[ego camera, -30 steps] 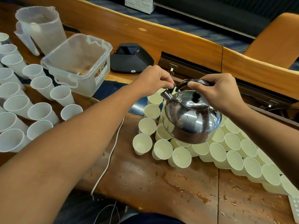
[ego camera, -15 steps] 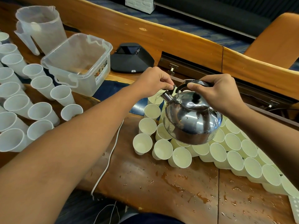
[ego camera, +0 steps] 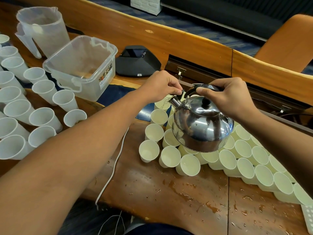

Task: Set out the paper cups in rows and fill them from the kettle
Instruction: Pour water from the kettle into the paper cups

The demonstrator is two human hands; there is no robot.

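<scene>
The right hand (ego camera: 232, 97) has its grip closed around the black handle of the steel kettle (ego camera: 202, 128), holding it tilted in the air above the cream paper cups (ego camera: 245, 163) so its spout (ego camera: 174, 101) points down at a far cup. The left hand (ego camera: 162, 85) pinches the spout's small black cap (ego camera: 178, 94), apparently to keep it lifted so water can run; a thin stream seems to fall from the spout. The kettle is round, mirror-bright and beaded with drops, with a black lid knob. The cups stand packed in slanting rows on the wet wooden table (ego camera: 169, 192).
</scene>
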